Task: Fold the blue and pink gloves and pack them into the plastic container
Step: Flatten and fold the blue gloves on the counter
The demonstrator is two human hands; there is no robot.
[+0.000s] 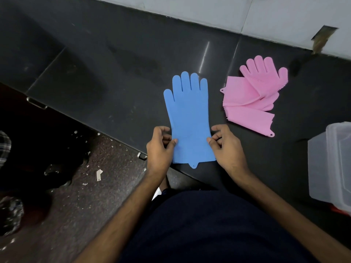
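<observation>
A blue glove [188,112] lies flat on the dark counter [114,73], fingers pointing away from me and cuff at the near edge. My left hand [160,149] pinches the cuff's left edge. My right hand [227,147] pinches the cuff's right edge. To the right, the pink gloves [252,97] lie in a loose overlapping heap, one with its fingers pointing away. A clear plastic container [330,164] stands at the right edge of the counter, only partly in view.
A pale tiled wall [247,12] runs along the counter's far side. Left of and below the counter is a speckled floor [95,186] with white scraps and dark bags. Metal handles [36,103] sit on the counter's front.
</observation>
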